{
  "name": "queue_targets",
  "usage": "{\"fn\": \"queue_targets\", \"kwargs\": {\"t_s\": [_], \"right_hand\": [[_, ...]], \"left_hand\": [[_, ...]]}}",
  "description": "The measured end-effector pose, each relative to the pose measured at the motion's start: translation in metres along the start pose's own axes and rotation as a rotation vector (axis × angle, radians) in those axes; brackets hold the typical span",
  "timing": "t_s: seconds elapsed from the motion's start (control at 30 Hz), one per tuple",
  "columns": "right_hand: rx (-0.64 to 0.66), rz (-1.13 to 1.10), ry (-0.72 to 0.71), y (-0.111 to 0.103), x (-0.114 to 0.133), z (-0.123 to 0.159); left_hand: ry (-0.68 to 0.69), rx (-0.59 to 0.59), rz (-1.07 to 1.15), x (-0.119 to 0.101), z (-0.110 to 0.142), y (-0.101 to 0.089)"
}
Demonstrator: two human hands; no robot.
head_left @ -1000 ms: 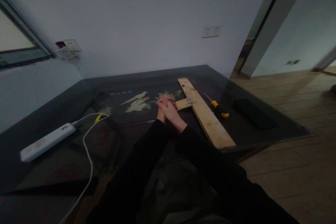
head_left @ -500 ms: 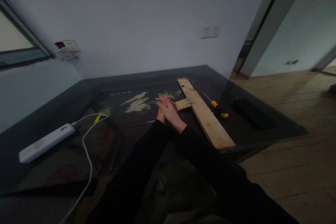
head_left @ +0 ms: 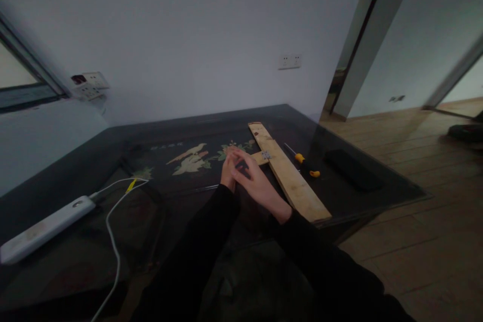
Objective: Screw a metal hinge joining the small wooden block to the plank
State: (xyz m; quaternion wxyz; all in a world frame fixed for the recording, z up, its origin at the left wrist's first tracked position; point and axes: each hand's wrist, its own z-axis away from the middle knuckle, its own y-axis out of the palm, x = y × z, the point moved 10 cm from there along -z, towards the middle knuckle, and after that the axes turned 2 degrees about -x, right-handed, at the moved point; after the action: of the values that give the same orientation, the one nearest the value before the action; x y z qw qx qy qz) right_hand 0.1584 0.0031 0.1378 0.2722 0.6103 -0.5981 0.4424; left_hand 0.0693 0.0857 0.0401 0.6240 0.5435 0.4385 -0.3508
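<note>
My left hand point(head_left: 227, 172) and my right hand point(head_left: 260, 183) meet above the front part of the dark table, fingertips touching, with a gap between the palms. Their fingers look stretched out, and no object shows in either hand. Just beyond them lies a short wooden piece point(head_left: 259, 157), partly hidden by my right hand. A metal hinge point(head_left: 266, 155) sits where this piece meets a long wooden plank point(head_left: 290, 176). To the right of the plank lies a screwdriver point(head_left: 301, 159) with a yellow and black handle.
On the table point(head_left: 204, 126), a white power strip point(head_left: 49, 226) lies at the left, its white cable point(head_left: 115, 246) running over the front edge. A flat black object point(head_left: 352, 168) rests at the right. Wall sockets point(head_left: 290, 61) are behind the table.
My hands were clasped together and have come apart at the palms, the right hand drawing back toward me. The view has shifted; the wood and screwdriver lie as before.
</note>
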Motion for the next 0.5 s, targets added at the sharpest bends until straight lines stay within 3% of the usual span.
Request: {"fn": "queue_targets", "kwargs": {"t_s": [0.07,0.13,0.2,0.3,0.4,0.5], "right_hand": [[0.107,0.019,0.005,-0.024,0.016,0.018],[0.125,0.089,0.038,-0.061,0.017,0.027],[0.149,0.184,0.101,-0.097,-0.001,0.025],[0.140,0.435,0.183,-0.140,-0.047,0.009],[0.179,0.659,0.154,-0.146,-0.089,-0.009],[0.208,0.757,0.159,-0.133,-0.123,-0.021]], "left_hand": [[0.047,-0.017,-0.055,-0.001,0.000,-0.003],[0.075,-0.013,-0.107,-0.001,-0.001,-0.003],[0.090,0.000,-0.144,0.000,-0.001,0.000],[0.101,0.019,-0.175,0.001,0.001,0.006],[0.089,0.044,-0.189,0.004,0.003,0.011],[0.094,0.066,-0.216,0.005,0.004,0.014]]}}
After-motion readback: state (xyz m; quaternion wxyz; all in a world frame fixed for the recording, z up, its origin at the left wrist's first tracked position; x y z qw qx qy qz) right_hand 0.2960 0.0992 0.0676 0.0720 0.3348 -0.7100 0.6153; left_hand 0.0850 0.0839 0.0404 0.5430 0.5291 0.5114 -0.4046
